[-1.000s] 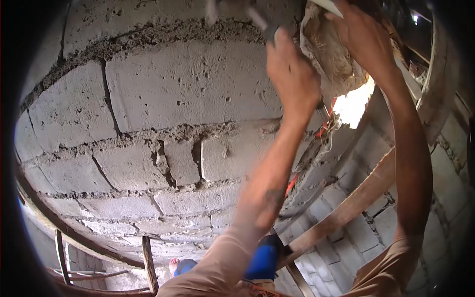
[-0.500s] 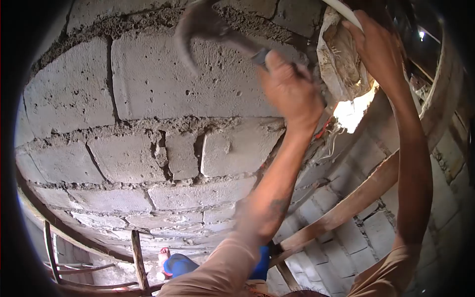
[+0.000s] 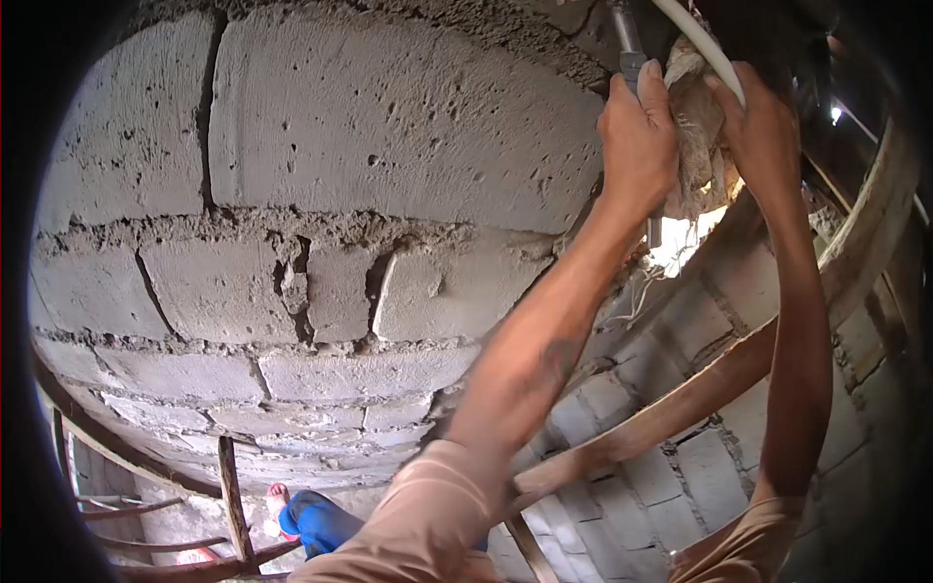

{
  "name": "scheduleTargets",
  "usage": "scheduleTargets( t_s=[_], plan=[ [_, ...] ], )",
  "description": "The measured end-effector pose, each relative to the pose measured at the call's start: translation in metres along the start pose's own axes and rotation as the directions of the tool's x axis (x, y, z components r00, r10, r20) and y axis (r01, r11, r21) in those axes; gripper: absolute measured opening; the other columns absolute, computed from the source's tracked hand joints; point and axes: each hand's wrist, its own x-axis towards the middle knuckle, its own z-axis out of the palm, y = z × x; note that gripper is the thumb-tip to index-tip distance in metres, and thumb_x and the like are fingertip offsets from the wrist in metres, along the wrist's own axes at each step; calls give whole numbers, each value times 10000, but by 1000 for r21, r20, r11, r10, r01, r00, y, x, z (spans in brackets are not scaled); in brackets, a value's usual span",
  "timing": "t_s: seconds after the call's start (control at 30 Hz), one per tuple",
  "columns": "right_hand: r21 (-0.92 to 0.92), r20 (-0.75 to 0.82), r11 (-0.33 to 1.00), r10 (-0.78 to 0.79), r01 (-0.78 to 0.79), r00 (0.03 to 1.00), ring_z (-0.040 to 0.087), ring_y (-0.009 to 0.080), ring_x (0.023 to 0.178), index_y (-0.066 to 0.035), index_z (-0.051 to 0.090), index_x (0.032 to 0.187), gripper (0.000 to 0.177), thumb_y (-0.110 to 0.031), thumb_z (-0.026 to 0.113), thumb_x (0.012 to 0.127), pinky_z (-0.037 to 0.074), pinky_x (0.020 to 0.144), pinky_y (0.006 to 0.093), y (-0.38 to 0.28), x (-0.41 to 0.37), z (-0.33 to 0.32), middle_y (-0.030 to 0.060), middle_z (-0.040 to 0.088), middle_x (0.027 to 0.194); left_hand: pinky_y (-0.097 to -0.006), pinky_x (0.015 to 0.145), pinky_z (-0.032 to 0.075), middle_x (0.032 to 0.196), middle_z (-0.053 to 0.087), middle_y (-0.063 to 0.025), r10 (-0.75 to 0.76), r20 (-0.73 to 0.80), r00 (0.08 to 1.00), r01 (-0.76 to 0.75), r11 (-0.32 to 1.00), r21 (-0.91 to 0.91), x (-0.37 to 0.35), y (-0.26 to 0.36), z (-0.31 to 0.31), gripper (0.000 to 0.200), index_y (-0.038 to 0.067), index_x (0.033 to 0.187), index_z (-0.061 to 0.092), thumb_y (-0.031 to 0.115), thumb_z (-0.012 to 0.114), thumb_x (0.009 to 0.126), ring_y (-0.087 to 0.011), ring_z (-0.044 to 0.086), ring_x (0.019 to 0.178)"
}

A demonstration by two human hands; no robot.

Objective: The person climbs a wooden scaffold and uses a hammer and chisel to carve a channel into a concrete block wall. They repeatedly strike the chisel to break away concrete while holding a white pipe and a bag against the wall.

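Observation:
My left hand (image 3: 639, 146) is wrapped around the dark grip of a claw hammer (image 3: 628, 29). The metal shaft points up, and the head lies beyond the top edge of view. At the upper right, my right hand (image 3: 763, 121) has its fingers closed on a white tube (image 3: 698, 37), which looks like a pipe or conduit. Between the two hands hangs a crumpled, dirty whitish sheet (image 3: 694, 126), in front of a bright gap (image 3: 677, 248) in the wall. Whatever the hammer head is near cannot be seen.
A concrete block wall (image 3: 389, 126) with rough mortar joints fills the left and middle. A curved-looking wooden beam (image 3: 671, 408) crosses at the lower right. Wooden rails (image 3: 233, 496) stand at the lower left, near my foot (image 3: 279, 494). Loose wires (image 3: 637, 296) hang below the gap.
My left hand has moved up and right with the hammer, bringing it close to my right hand. The hammer head has left the view. My right hand still grips the tube, slightly lower.

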Motion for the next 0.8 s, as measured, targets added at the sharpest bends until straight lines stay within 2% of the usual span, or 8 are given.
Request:
scheduleTargets(
  t_s=[0.23, 0.33, 0.4, 0.53, 0.63, 0.7, 0.77, 0.8],
  plan=[
    [51, -12, 999, 15, -14, 1000, 602, 435, 825, -61, 587, 1066, 326, -352, 538, 929, 448, 696, 464, 3, 3, 8, 239, 632, 846, -394, 567, 415, 618, 464, -87, -274, -66, 960, 249, 934, -256, -50, 6, -45, 378, -23, 872, 494, 319, 408, 1007, -201, 534, 601],
    [59, -53, 998, -35, 38, 998, 601, 440, 840, -59, 588, 1080, 342, -363, 538, 930, 449, 711, 469, 7, 6, 12, 244, 635, 863, -441, 622, 423, 670, 503, -179, -88, -119, 989, 75, 991, -110, -39, 0, -20, 363, -22, 926, 512, 311, 391, 1003, -348, 546, 662],
    [41, -77, 997, -68, 72, 995, 599, 447, 849, -55, 585, 1086, 353, -368, 537, 932, 450, 717, 474, 9, 9, 14, 248, 636, 873, -470, 673, 414, 766, 520, -261, -34, 36, 999, 35, 999, -21, -10, -4, -4, 404, -45, 934, 524, 324, 374, 1000, -459, 502, 755],
    [40, -35, 999, -24, 25, 999, 593, 459, 860, -59, 586, 1107, 365, -374, 543, 928, 453, 717, 479, 8, 8, 13, 255, 637, 876, -461, 679, 416, 746, 522, -238, 36, -51, 998, -37, 999, -12, -2, 14, -12, 414, -44, 899, 517, 335, 382, 999, -434, 528, 747],
    [36, -14, 999, 24, -24, 1000, 592, 464, 857, -57, 586, 1112, 370, -374, 545, 926, 455, 712, 479, 1, 6, 9, 261, 635, 866, -480, 616, 447, 626, 551, -238, -192, -81, 978, 163, 947, -276, -33, 23, -29, 384, -64, 917, 505, 307, 436, 987, -476, 571, 653],
    [67, -38, 998, -9, 11, 999, 594, 462, 850, -45, 586, 1105, 372, -369, 546, 925, 456, 711, 477, 1, 7, 11, 264, 634, 860, -455, 613, 430, 621, 503, -207, -115, -158, 981, 66, 957, -281, -36, 13, -16, 372, -50, 886, 497, 297, 416, 995, -404, 544, 651],
    [85, -41, 995, -41, 44, 998, 596, 460, 848, -30, 589, 1092, 369, -356, 546, 925, 456, 714, 475, 0, 10, 10, 264, 634, 860, -412, 612, 403, 605, 460, -149, 175, -207, 962, -162, 984, 81, -17, -11, 16, 380, -25, 840, 482, 306, 395, 1005, -267, 511, 612],
    [90, -41, 994, -52, 55, 998, 597, 458, 848, -23, 591, 1085, 368, -350, 546, 924, 456, 715, 474, -1, 10, 7, 264, 634, 860, -393, 602, 393, 624, 461, -139, 26, -136, 990, -37, 996, -78, -7, -7, 22, 405, -41, 800, 481, 299, 402, 1003, -231, 492, 610]
  ],
)
